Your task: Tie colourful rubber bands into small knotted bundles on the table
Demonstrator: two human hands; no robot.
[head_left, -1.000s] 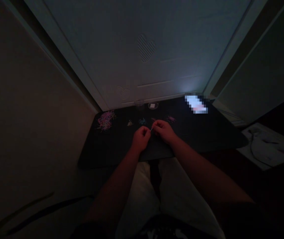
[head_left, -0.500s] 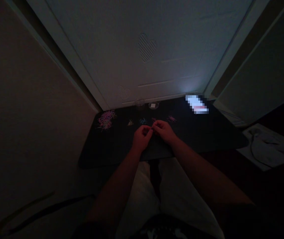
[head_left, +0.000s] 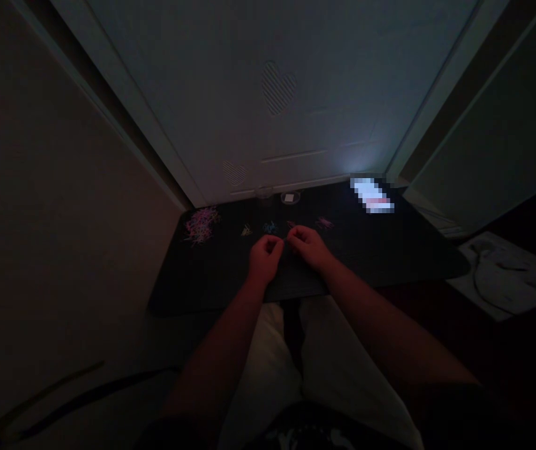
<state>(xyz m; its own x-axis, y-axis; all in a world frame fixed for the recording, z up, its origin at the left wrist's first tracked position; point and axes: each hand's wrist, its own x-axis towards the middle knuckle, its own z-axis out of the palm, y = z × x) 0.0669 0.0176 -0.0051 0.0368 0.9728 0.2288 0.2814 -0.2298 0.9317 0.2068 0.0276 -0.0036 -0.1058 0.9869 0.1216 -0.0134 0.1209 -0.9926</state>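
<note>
Left hand (head_left: 264, 256) and right hand (head_left: 309, 246) face each other, fingertips nearly meeting — too dark to tell whether either grips anything. A blue pile (head_left: 270, 228) lies just beyond the left hand, a pink pile (head_left: 324, 222) beyond the right.

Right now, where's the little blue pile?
In the head view, the blue pile lies near the middle of the dark table, just beyond the left hand and right of the small yellowish pile.

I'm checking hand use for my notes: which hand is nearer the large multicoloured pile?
Left. The left hand is to the right of the large multicoloured pile and nearer the person; the right hand lies farther right, beyond the left one.
</note>
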